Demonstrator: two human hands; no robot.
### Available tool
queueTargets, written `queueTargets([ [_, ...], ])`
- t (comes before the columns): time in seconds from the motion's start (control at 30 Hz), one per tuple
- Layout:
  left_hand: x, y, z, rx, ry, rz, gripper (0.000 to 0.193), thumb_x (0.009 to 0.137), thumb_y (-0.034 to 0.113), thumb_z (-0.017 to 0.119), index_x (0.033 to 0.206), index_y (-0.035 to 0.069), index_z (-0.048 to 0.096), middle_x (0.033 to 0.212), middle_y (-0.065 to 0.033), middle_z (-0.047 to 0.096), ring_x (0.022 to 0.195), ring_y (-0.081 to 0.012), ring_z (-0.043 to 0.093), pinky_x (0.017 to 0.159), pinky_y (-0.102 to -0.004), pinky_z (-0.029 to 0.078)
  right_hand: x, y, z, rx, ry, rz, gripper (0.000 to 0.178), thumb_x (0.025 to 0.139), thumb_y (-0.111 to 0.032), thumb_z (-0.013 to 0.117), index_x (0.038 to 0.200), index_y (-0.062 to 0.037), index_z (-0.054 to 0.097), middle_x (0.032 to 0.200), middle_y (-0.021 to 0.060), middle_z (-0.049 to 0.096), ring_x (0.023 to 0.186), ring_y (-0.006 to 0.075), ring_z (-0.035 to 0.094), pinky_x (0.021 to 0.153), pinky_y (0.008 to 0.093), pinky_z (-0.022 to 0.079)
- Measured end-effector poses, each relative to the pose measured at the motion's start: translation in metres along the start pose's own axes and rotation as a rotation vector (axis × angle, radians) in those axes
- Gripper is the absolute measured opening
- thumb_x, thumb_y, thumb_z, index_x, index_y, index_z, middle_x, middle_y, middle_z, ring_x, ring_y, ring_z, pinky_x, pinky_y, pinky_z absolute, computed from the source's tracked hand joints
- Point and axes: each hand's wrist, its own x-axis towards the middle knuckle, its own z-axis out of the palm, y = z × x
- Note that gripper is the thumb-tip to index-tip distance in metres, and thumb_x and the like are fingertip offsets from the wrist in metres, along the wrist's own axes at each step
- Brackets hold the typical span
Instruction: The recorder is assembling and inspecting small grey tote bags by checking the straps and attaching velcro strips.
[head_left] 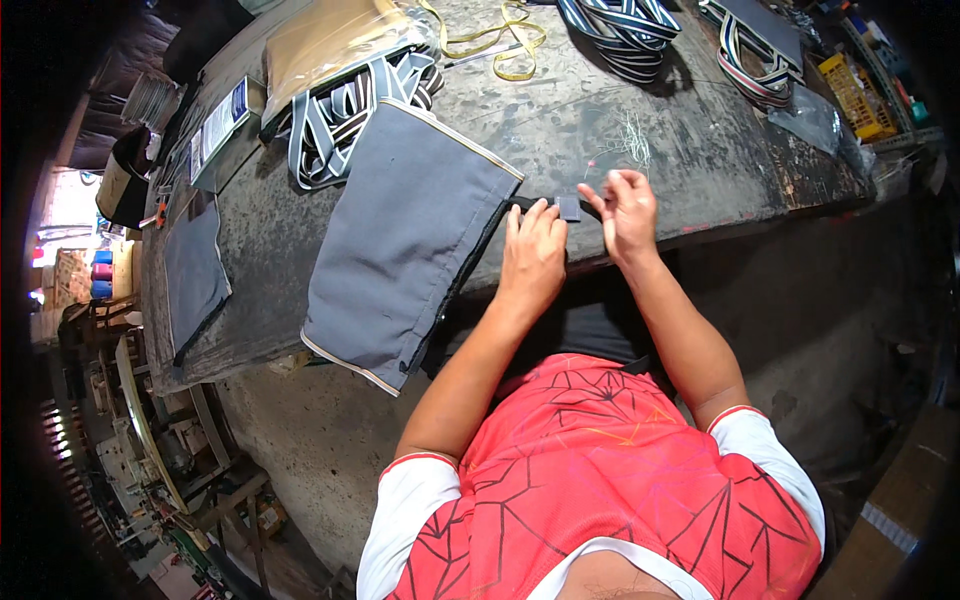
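A grey fabric piece (pixel 410 220) with light piping and a black edge lies on the worktable, its lower part hanging past the near edge. From its right corner a narrow black strip runs to a small grey fabric tab (pixel 568 208). My left hand (pixel 536 252) presses its fingers onto that strip, between the big piece and the tab. Just right of the tab, my right hand (pixel 628 214) is raised with its fingers curled in toward the thumb. Whatever it pinches is too small to make out. Loose white threads (pixel 634 145) lie beyond it.
The dark worktable (pixel 690 130) bears bundles of striped webbing (pixel 625 40), a yellow tape measure (pixel 515 65) and a plastic-wrapped package (pixel 335 45). A second grey piece (pixel 193 270) lies at left. A yellow crate (pixel 856 95) stands at far right.
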Motion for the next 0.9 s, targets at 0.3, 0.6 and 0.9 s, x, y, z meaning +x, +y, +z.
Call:
queueTargets([
  [0.3,0.080,0.061,0.052,-0.109,-0.184,0.133,0.014,0.075,0.009,0.053,0.088,0.005,0.056,0.101,-0.0119,0.059,0.103,-0.0250,0.054,0.089,-0.0410,0.039,-0.010,-0.113,-0.133,-0.138,0.392,-0.411,0.018,0.087,0.005,0.057,0.098,-0.0055,0.048,0.098,0.0134,0.061,0.086,0.0211,0.060,0.081,0.0379,0.053],
  [0.6,0.071,0.044,0.021,0.006,0.193,-0.046,0.035,0.077,0.011,0.058,0.111,0.004,0.056,0.119,-0.0137,0.050,0.112,-0.0300,0.046,0.089,-0.0489,0.034,-0.170,-0.122,-0.519,-0.309,1.168,0.061,0.018,0.088,-0.009,0.060,0.103,-0.0005,0.055,0.089,0.0049,0.056,0.083,0.0159,0.055,0.081,0.0319,0.048],
  [0.9,-0.066,-0.037,-0.107,0.243,-0.092,-0.524,0.059,0.067,0.017,0.077,0.119,0.003,0.053,0.125,-0.0153,0.047,0.122,-0.0329,0.040,0.100,-0.0461,0.032,-0.127,-0.107,-0.427,-0.524,1.076,-0.160,0.020,0.091,-0.012,0.057,0.106,0.0008,0.057,0.097,0.0112,0.059,0.090,0.0200,0.057,0.083,0.0326,0.049],
])
